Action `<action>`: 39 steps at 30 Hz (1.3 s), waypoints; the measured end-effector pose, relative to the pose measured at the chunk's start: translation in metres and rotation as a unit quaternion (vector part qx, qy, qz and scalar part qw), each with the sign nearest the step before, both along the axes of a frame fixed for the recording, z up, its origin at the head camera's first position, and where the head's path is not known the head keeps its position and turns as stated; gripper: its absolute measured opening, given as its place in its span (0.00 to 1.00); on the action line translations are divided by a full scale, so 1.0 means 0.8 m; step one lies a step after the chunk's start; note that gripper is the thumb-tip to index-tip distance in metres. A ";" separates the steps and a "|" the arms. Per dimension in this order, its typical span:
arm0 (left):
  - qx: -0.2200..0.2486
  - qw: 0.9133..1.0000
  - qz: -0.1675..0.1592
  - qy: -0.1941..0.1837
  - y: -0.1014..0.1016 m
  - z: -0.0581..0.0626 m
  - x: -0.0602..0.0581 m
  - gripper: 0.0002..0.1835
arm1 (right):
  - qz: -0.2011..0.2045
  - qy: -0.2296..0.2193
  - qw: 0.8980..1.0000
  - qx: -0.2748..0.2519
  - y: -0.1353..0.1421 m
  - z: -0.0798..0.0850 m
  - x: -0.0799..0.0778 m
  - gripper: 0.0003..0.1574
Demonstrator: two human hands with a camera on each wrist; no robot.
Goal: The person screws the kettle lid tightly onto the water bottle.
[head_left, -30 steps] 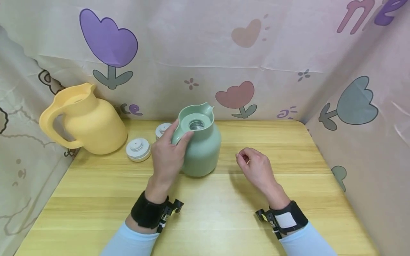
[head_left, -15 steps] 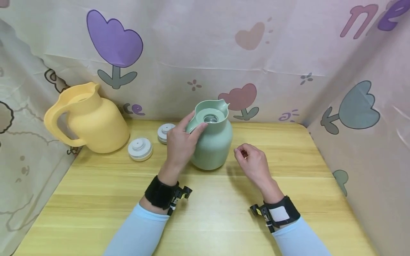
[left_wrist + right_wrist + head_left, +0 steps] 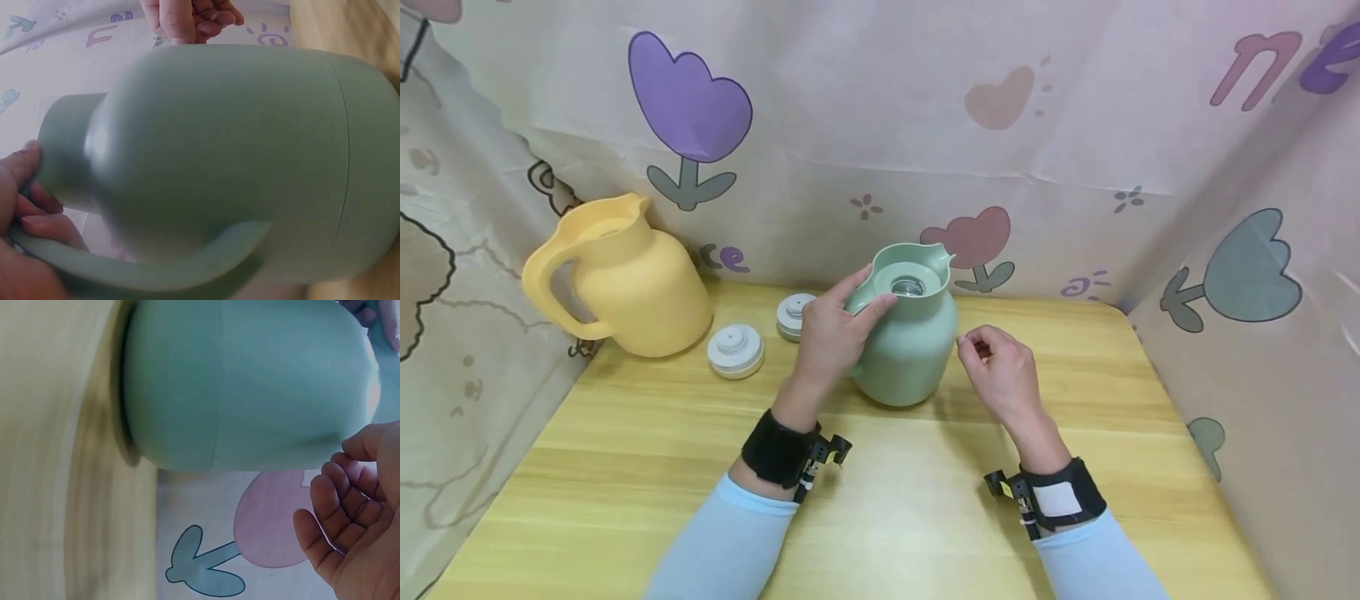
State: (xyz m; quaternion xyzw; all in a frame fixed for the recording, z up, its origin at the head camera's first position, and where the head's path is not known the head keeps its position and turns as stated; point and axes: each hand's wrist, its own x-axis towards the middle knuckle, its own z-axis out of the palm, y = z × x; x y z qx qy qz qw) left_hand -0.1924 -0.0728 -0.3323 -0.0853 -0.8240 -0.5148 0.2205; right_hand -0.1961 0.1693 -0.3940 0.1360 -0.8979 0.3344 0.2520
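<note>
An uncapped green thermal jug [image 3: 910,350] stands upright at the middle of the table, its round mouth showing a shiny inner liner. My left hand [image 3: 831,333] grips the top of its handle [image 3: 156,272], with the thumb at the neck. To the jug's right is my right hand [image 3: 1000,375], fingers loosely curled and holding nothing. In the right wrist view, that hand's thumb tip comes right up to the jug's side. Two white stoppers, one nearer [image 3: 735,351] and one farther back [image 3: 793,315], lie left of the jug; my left hand partly covers the farther one.
A yellow jug [image 3: 647,292] with a large handle stands at the back left of the wooden table [image 3: 910,533]. Printed cloth [image 3: 820,100] hangs close behind the table and along both sides.
Over the first half second my left hand carried the green jug a little to the right, closer to my right hand. Since then it has stayed nearly in place; the head view has shifted slightly.
</note>
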 end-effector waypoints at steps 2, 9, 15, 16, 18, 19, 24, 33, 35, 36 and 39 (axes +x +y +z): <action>0.003 1.000 -0.002 -0.003 0.003 -0.001 0.002 0.36 | -0.002 -0.002 1.000 0.002 0.001 0.001 0.002 0.11; 0.013 1.000 -0.005 -0.009 0.004 -0.002 -0.003 0.36 | 0.004 0.008 1.000 0.001 0.000 0.006 0.008 0.09; 0.022 0.999 -0.024 -0.037 0.004 -0.003 -0.007 0.33 | 0.006 0.011 1.000 0.004 0.003 0.006 0.011 0.08; 0.032 0.998 -0.038 -0.049 0.002 -0.003 -0.006 0.32 | 0.007 0.010 1.000 0.004 0.003 0.006 0.012 0.08; 0.054 0.994 -0.062 -0.067 -0.007 -0.003 -0.007 0.28 | 0.008 0.011 1.000 0.005 0.003 0.006 0.013 0.08; 0.062 0.993 -0.067 -0.072 -0.012 -0.002 -0.007 0.26 | 0.009 0.013 1.000 0.006 0.003 0.007 0.013 0.08; 0.022 0.997 -0.002 -0.079 -0.055 -0.010 -0.026 0.25 | 0.018 0.035 0.999 0.007 0.003 0.014 0.012 0.09; -0.269 0.936 0.082 -0.211 -0.094 -0.066 -0.088 0.45 | 0.033 0.020 0.999 0.019 -0.004 0.017 0.016 0.07; -0.290 0.926 0.075 -0.231 -0.092 -0.076 -0.098 0.51 | 0.035 0.021 0.999 0.021 -0.004 0.017 0.016 0.07; -0.299 0.921 0.072 -0.237 -0.091 -0.080 -0.103 0.53 | 0.037 0.022 0.999 0.022 -0.005 0.017 0.017 0.07; -0.307 0.917 0.069 -0.245 -0.091 -0.092 -0.112 0.55 | 0.045 0.025 0.998 0.022 -0.006 0.016 0.019 0.07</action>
